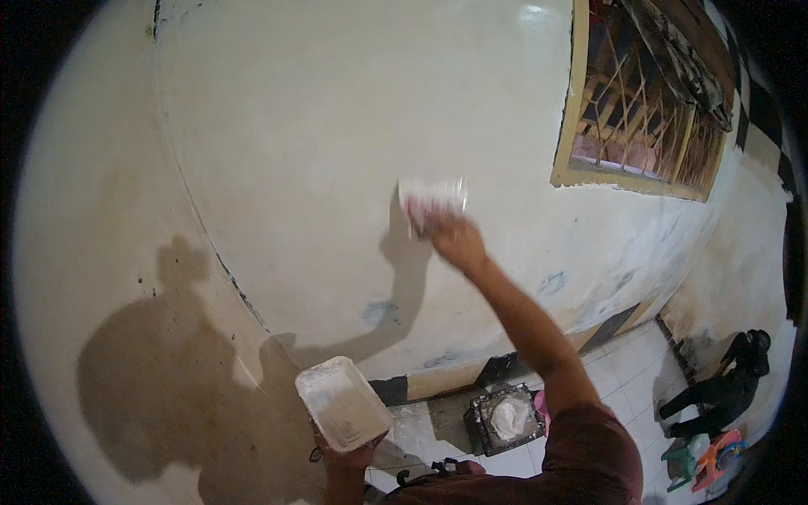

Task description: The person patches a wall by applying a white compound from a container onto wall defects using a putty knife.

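Note:
My right hand (pixel 455 240) is raised to the pale wall (pixel 337 126), closed round the reddish handle of a wide, flat putty knife (pixel 435 194). Its broad pale blade lies against the wall and is blurred by motion. Low on the left, my left hand (pixel 347 459) holds up a white rectangular tray (pixel 383 412) from beneath. The tray tilts, with its hollow side showing, and a whitish coating smears its inside. Most of the left fingers are hidden under it.
A barred window (pixel 640 135) is at the upper right. A dark crate (pixel 480 427) with a white bag (pixel 510 417) stands on the tiled floor by the wall. At the right are a dark shape (pixel 724 383), unclear in kind, and colourful plastic stools (pixel 715 459). A crack (pixel 223 265) runs down the wall.

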Demonstrator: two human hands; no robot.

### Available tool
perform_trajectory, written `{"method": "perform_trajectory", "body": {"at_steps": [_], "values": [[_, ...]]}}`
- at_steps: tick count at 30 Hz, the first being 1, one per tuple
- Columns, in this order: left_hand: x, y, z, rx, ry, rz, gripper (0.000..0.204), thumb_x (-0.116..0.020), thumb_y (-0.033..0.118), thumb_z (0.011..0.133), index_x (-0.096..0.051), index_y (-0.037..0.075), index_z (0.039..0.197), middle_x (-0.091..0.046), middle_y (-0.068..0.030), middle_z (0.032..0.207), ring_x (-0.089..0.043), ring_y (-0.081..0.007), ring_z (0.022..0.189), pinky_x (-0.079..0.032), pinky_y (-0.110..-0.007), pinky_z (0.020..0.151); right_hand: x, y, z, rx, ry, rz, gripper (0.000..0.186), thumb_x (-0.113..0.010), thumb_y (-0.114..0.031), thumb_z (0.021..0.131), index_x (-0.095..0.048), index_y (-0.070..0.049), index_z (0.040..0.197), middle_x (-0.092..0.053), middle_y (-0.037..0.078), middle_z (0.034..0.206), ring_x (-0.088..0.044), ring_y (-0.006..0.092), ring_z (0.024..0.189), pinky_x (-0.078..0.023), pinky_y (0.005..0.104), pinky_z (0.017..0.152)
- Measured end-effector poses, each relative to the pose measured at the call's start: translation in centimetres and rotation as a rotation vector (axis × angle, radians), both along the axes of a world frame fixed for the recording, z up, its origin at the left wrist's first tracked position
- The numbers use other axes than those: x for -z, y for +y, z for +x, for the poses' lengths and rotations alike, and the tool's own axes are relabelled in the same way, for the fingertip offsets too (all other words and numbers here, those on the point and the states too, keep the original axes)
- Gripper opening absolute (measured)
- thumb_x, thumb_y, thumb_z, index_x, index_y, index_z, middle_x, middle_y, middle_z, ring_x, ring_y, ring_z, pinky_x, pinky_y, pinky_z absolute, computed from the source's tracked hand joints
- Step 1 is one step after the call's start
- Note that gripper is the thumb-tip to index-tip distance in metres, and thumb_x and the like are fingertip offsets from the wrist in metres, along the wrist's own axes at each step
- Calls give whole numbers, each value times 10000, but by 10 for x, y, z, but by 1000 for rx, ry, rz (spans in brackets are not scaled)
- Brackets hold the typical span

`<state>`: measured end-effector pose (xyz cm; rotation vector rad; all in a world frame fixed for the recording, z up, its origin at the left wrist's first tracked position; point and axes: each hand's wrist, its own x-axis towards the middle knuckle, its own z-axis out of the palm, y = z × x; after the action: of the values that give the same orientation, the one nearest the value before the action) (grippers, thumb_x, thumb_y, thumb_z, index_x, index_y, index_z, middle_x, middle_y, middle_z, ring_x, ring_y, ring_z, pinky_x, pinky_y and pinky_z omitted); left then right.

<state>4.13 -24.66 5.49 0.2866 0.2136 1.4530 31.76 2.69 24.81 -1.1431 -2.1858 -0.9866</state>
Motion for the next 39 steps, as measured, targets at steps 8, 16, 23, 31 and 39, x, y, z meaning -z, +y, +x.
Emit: {"method": "perform_trajectory", "body": {"at_steps": [8,16,23,31,39], "values": [[-6,7,0,-56,-207,-59,809,-489,712,803,-360,237,1445,-462,-104,1400,-471,-405,1247,-436,-678,895,82,-38,86,-35,270,206,256,-666,-63,742,-679,-119,991,-665,120,1085,-668,320,916,-559,447,757],[9,11,-1,68,-89,6,831,-463,741,793,-362,236,1446,-468,-104,1395,-480,-399,1233,-442,-672,868,-92,16,132,138,527,561,96,-651,-70,755,-643,-41,846,-618,154,876,-625,340,779,-520,440,679],[-4,15,10,-7,-68,-17,822,-435,750,802,-338,271,1463,-454,-87,1412,-466,-386,1250,-439,-663,880,-43,-29,87,-13,652,181,49,-616,-62,768,-627,-30,805,-606,177,780,-620,359,723,-512,438,651],[-22,8,9,-56,-10,-196,782,-398,729,833,-331,278,1468,-441,-66,1432,-456,-400,1264,-407,-672,928,-120,-16,113,237,1329,297,242,-643,-152,713,-665,59,830,-675,213,737,-664,338,679,-511,409,645],[-6,10,8,19,-23,30,833,-424,748,809,-293,283,1487,-407,-87,1460,-403,-403,1315,-374,-710,944,-155,-10,91,32,892,560,179,-637,-152,782,-662,18,834,-644,240,768,-635,411,690,-508,483,659]]}}
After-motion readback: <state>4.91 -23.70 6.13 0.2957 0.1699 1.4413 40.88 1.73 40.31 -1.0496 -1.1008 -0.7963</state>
